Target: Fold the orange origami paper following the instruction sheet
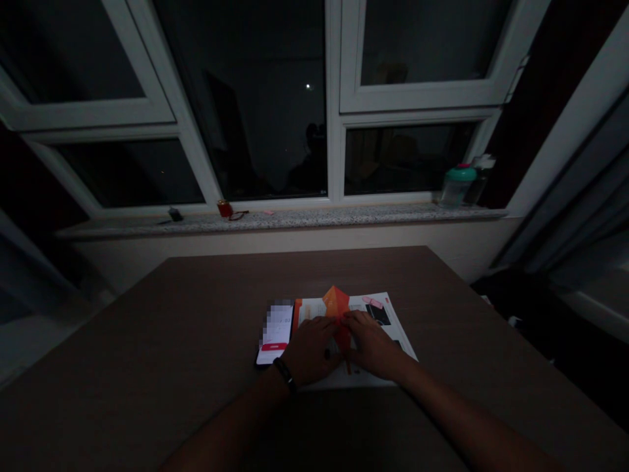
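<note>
A folded orange-red paper (337, 302) lies over a printed white sheet or booklet (400, 335) on the brown table. My left hand (312, 349) rests on its left side, fingers closed on the paper's middle; a dark band circles that wrist. From the right, my right hand (372, 344) presses its fingertips on the same paper, close to the left fingertips. The paper's pointed top shows beyond both hands, while its lower part is partly hidden between them. Left of the booklet lies a lit phone (276, 331). A small pink item (372, 302) sits at the booklet's upper right.
Behind the table (206, 288), a speckled windowsill (304, 217) holds a small red jar (225, 208), a dark little object (175, 214) and a teal-lidded bottle (457, 185) beside another clear bottle. Curtains hang at both sides of the dark window.
</note>
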`<state>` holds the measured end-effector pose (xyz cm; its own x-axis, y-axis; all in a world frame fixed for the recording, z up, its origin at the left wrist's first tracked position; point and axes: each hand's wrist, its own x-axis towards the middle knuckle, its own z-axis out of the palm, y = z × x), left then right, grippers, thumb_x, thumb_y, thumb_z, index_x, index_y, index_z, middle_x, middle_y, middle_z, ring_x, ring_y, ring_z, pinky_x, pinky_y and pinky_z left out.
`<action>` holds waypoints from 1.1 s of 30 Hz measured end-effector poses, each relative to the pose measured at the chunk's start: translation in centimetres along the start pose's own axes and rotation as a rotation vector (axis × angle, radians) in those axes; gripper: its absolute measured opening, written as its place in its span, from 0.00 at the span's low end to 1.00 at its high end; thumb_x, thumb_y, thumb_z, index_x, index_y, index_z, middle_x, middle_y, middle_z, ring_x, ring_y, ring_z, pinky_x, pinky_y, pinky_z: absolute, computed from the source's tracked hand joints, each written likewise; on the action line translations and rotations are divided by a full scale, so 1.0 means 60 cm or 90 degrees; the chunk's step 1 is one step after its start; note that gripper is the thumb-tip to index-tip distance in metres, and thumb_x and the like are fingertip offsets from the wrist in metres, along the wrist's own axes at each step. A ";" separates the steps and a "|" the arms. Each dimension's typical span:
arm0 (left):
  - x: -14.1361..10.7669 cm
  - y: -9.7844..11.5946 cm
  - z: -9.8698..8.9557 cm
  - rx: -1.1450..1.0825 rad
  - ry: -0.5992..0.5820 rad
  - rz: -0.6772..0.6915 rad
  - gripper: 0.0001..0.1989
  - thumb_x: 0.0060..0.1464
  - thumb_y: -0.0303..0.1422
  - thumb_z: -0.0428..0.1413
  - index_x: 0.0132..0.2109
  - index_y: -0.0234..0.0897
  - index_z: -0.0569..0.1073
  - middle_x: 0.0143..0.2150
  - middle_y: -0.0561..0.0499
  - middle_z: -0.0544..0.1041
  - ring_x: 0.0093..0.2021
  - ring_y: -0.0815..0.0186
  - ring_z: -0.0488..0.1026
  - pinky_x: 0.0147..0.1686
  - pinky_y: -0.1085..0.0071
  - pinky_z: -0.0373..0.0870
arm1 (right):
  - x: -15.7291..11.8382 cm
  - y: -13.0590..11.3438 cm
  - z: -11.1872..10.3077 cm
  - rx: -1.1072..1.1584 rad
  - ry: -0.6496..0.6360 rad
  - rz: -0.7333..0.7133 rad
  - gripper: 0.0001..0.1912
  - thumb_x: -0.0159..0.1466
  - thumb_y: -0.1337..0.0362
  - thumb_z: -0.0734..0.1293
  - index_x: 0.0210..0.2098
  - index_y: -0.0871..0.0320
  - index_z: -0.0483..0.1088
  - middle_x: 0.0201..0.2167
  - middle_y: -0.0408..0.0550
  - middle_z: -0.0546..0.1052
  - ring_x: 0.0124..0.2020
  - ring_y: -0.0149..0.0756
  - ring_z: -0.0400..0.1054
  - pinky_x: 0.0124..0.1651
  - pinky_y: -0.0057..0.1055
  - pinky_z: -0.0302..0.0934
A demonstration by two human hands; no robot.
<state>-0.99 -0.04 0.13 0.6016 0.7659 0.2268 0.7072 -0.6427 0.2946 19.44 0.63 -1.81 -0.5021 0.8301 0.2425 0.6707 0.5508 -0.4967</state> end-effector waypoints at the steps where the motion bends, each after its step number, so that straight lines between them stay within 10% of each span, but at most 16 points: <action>1: 0.000 0.000 0.000 0.000 0.002 -0.002 0.23 0.54 0.39 0.59 0.56 0.39 0.68 0.59 0.44 0.71 0.57 0.53 0.68 0.57 0.53 0.63 | 0.001 -0.001 0.002 -0.001 0.003 0.004 0.31 0.55 0.68 0.67 0.58 0.61 0.65 0.57 0.57 0.67 0.59 0.47 0.57 0.63 0.42 0.52; 33: 0.003 0.014 0.003 0.024 -0.007 -0.031 0.21 0.57 0.38 0.57 0.56 0.39 0.67 0.56 0.44 0.71 0.56 0.53 0.67 0.55 0.56 0.63 | 0.001 -0.001 -0.018 0.000 -0.036 0.000 0.26 0.62 0.71 0.62 0.59 0.59 0.66 0.59 0.56 0.67 0.61 0.44 0.57 0.64 0.42 0.52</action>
<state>-0.22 -0.46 0.24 0.5695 0.7966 0.2025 0.7493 -0.6045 0.2706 19.95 0.72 -0.89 -0.5317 0.8241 0.1953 0.6710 0.5505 -0.4967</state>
